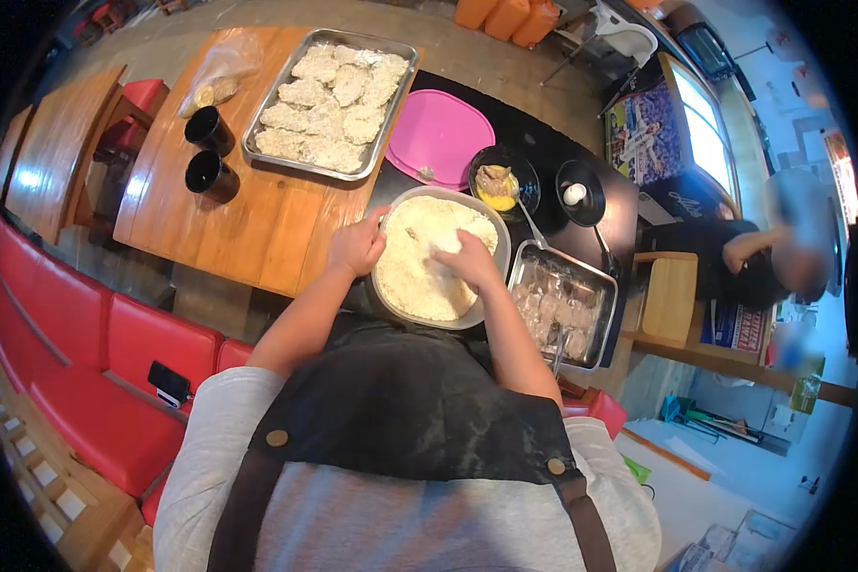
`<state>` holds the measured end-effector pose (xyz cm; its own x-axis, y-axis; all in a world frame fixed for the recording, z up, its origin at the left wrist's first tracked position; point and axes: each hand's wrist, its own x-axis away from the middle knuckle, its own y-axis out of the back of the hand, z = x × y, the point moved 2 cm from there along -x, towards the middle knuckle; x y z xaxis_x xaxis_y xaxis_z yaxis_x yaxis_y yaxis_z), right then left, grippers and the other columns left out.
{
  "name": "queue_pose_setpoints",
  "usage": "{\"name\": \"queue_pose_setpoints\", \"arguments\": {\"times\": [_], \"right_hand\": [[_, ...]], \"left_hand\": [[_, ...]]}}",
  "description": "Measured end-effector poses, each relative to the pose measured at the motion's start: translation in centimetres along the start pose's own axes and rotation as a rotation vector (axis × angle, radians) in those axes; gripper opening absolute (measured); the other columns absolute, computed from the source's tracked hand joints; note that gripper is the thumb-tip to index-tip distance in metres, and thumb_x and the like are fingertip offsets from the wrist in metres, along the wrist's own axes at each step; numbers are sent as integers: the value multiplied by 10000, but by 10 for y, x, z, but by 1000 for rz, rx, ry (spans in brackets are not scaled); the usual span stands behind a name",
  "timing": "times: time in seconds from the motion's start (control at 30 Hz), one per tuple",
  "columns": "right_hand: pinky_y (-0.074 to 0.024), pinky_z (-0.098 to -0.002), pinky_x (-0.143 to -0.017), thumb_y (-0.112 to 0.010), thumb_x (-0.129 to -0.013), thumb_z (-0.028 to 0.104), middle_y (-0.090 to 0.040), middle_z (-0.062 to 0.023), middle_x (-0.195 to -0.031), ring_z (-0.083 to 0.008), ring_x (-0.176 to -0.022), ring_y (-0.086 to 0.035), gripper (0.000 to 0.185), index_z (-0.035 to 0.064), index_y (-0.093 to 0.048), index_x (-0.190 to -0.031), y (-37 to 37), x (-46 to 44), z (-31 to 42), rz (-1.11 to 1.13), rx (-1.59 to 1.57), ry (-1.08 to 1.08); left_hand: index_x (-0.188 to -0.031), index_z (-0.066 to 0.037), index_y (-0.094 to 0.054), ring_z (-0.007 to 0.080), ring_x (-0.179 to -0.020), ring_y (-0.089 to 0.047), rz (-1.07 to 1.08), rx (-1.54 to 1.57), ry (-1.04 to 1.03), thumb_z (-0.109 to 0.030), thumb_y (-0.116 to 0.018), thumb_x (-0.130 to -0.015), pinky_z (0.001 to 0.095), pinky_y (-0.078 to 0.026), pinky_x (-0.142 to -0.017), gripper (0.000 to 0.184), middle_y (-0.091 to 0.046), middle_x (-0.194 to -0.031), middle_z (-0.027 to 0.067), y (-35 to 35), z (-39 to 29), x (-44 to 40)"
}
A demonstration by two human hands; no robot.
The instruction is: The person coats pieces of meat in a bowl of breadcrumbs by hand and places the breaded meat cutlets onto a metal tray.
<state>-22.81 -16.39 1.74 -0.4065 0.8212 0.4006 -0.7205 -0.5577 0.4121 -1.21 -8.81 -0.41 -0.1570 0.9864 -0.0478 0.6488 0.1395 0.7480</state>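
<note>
A round tub (498, 227) full of pale breadcrumbs (424, 286) stands right in front of me. My left hand (359, 245) grips the tub's left rim, its fingers closed over the edge. Inside the tub, my right hand (467, 260) is down at the crumbs with its fingers curled. What those fingers hold, if anything, is hidden by crumbs and blur. To the right, a steel tray (608, 315) holds raw meat pieces (553, 310). Behind the tub is a black bowl (529, 176) with yellow beaten egg, a piece of meat and a spoon (534, 224).
A large tray (254, 138) of crumb-coated pieces sits on the wooden table (276, 229), beside two black cups (212, 178) and a plastic bag (227, 71). A pink lid (439, 133) and a black pan (591, 202) with an egg lie farther back. Another person (744, 257) is at the right.
</note>
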Motion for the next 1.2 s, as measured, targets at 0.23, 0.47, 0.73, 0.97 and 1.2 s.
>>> {"name": "queue_pose_setpoints", "arguments": {"times": [0.23, 0.47, 0.73, 0.97, 1.2], "right_hand": [[-463, -279, -547, -720, -688, 155, -610, -49, -617, -134, -599, -589, 155, 25, -646, -731, -36, -46, 28, 26, 258, 226], [-468, -321, -561, -696, -653, 144, -622, -95, -611, -203, -555, -595, 99, 59, -650, -672, -60, -57, 31, 72, 467, 349], [-487, -350, -634, -782, -607, 349, -629, -139, -741, -235, -669, -611, 460, -12, -609, -836, -7, -11, 17, -56, 444, -81], [-469, -343, -795, -761, -633, 273, -583, -212, -1008, -277, -930, -587, 661, -91, -473, -1103, -21, 28, -30, -13, 387, -253], [-474, -286, -708, -687, -698, 87, -624, -90, -851, -173, -757, -594, 354, -46, -586, -1010, 5, 11, 18, -25, 210, 99]], "left_hand": [[-1246, -174, -413, 358, -634, -587, -20, -62, -31, -246, -466, -792, 462, -448, -554, 463, -617, -723, 128, 3, -2, 0], [-1242, -184, -412, 359, -642, -590, 11, -57, 12, -255, -467, -793, 461, -452, -560, 457, -619, -731, 137, 0, 0, -2], [-1221, -158, -414, 373, -664, -587, 21, 53, 9, -239, -476, -785, 478, -449, -591, 448, -607, -702, 171, 10, -8, 1], [-1223, -160, -418, 357, -649, -588, -33, 42, -35, -240, -476, -783, 467, -452, -586, 452, -610, -707, 158, -3, 3, 0], [-1236, -173, -406, 353, -650, -590, -47, 40, -48, -250, -485, -789, 466, -452, -587, 461, -610, -720, 161, -7, 5, 0]]}}
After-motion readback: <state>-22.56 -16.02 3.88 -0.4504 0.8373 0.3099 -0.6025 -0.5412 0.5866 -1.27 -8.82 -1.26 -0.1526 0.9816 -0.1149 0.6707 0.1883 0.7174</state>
